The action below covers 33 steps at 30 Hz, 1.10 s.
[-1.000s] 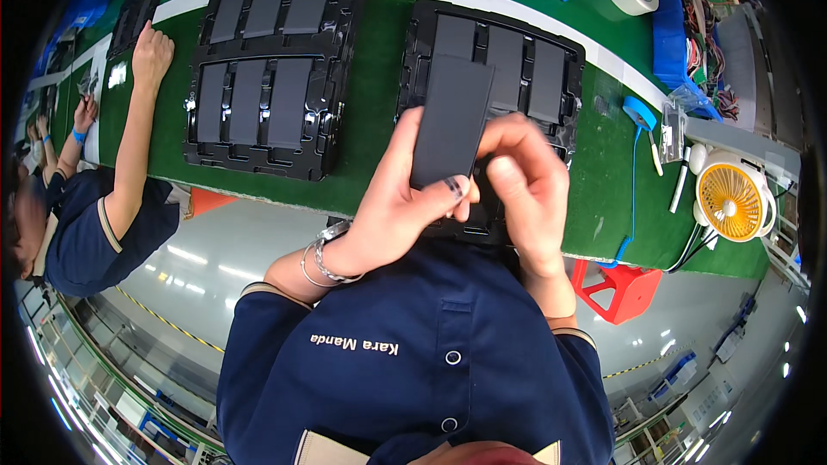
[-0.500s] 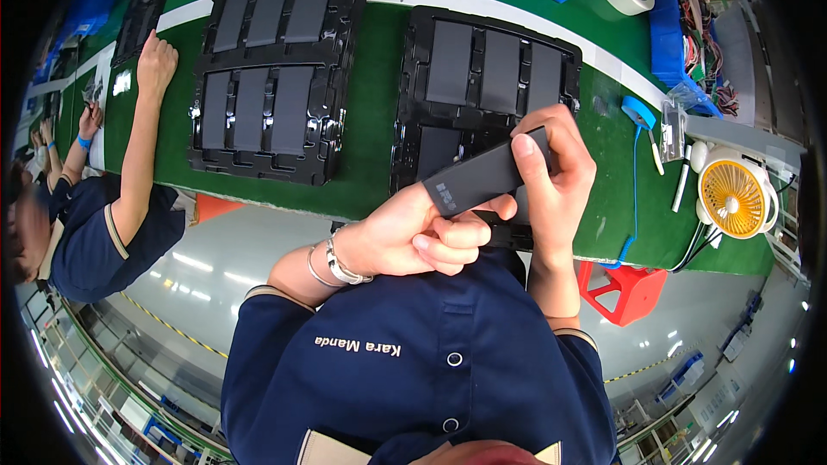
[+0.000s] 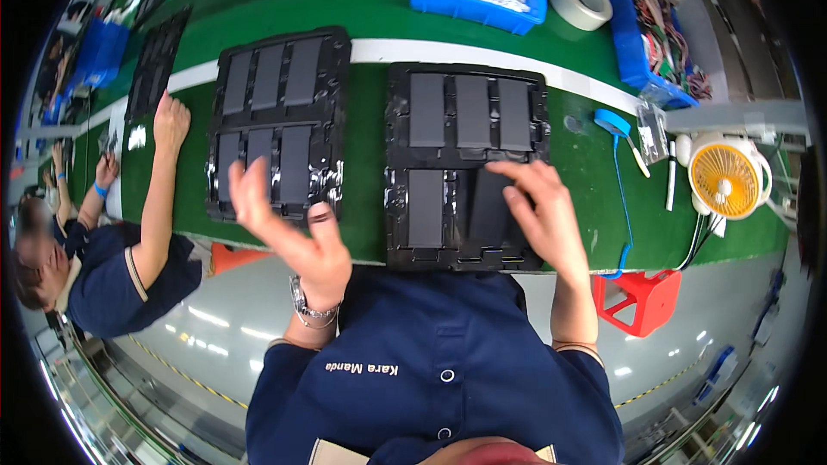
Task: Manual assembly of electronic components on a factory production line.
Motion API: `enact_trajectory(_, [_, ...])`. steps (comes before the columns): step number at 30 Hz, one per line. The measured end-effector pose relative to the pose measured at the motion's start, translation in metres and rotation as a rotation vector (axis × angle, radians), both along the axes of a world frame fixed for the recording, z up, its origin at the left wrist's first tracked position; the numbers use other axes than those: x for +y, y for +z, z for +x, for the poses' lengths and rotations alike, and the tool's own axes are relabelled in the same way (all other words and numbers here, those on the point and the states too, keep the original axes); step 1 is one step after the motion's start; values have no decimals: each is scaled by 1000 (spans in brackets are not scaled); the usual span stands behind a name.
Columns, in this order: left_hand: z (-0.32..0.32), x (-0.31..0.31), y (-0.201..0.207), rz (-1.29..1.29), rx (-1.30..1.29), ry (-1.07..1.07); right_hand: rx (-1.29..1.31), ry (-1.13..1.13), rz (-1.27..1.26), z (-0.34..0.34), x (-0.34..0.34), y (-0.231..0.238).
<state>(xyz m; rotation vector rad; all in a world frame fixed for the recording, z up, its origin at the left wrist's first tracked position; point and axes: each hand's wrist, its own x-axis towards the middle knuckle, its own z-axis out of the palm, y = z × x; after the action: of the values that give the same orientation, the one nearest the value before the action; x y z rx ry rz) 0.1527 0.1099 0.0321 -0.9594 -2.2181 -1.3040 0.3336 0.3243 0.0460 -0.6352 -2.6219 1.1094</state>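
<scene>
My right hand (image 3: 544, 211) is over the near right part of a black plastic tray (image 3: 466, 158), its fingers apart. The fingertips are at the upper end and right side of a flat black rectangular block (image 3: 488, 211). That block lies slightly askew in the tray's near row; whether the fingertips press on it I cannot tell. Another block (image 3: 425, 208) sits in the same row, and several fill the far row. My left hand (image 3: 297, 228) is raised, empty, with fingers spread, over the near edge of a second filled tray (image 3: 277, 117). A metal watch circles my left wrist.
Beyond the trays stand a blue bin of white parts (image 3: 478, 14), a tape roll (image 3: 581, 0) and a blue bin of wires (image 3: 633, 52). A yellow fan (image 3: 725, 181) is at the right. A co-worker's arm (image 3: 160, 194) reaches over the table at the left.
The block has gone from my hands down into the right tray. My left hand has let go and moved left, its fingers opening. The view has shifted, showing more of the table's far side.
</scene>
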Motion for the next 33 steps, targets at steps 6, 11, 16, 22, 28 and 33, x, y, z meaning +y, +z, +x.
enact_trajectory(6, [4, 3, -13, 173, 50, 63, 88, 27, 252, -4, -14, -21])
enact_trajectory(11, [25, 11, -8, -125, -99, -191, 40, 68, 353, 20, -7, -4])
enact_trajectory(16, [40, 15, -11, -127, -162, -438, -132, 257, 367, 35, -7, 9])
enact_trajectory(22, [31, 17, -8, 113, -286, -341, -135, 339, 530, 39, -2, 12])
enact_trajectory(28, [48, 20, -8, 100, -920, -743, 311, 53, 866, 36, 4, 2])
enact_trajectory(33, [77, 30, -8, 350, -1874, -1018, 634, 100, 1062, 16, -41, 1])
